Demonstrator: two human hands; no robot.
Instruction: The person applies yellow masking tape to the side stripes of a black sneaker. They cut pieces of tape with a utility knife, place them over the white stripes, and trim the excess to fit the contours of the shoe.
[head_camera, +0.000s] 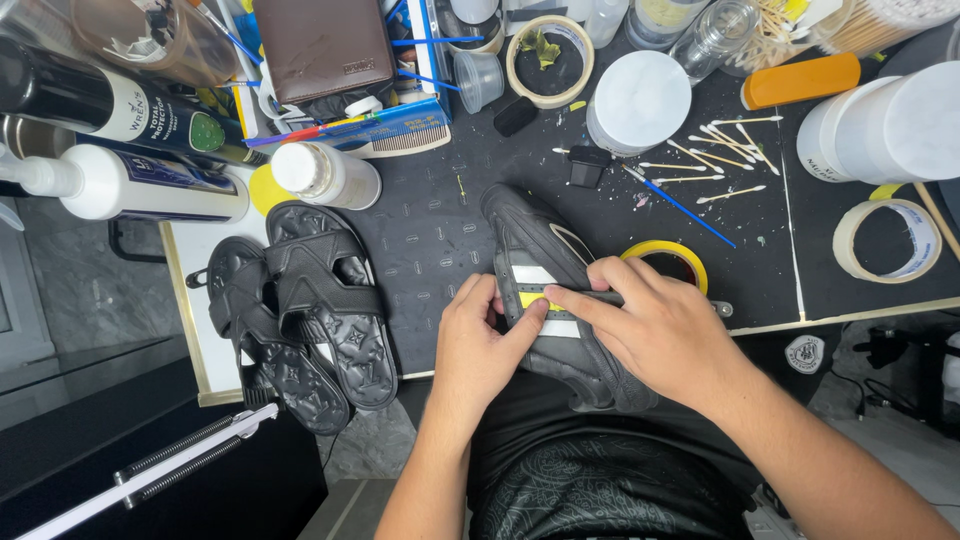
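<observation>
A black sandal (540, 240) lies sole-down across the front edge of the dark work mat (430, 230), partly on my lap. White and yellow masking strips cover its strap. My left hand (478, 345) grips the strap's near side, thumb pressing the yellow strip. My right hand (660, 330) lies over the strap and holds a thin dark tool (600, 297) flat against it, its metal end sticking out past my knuckles. A roll of yellow tape (668, 262) sits just behind my right hand.
A pair of black embossed sandals (300, 310) lies to the left. Bottles (130, 185), a brown wallet (322, 45), white jars (640, 100), cotton swabs (720, 150), a blue brush (685, 210) and a masking tape roll (888, 240) crowd the table's back and right.
</observation>
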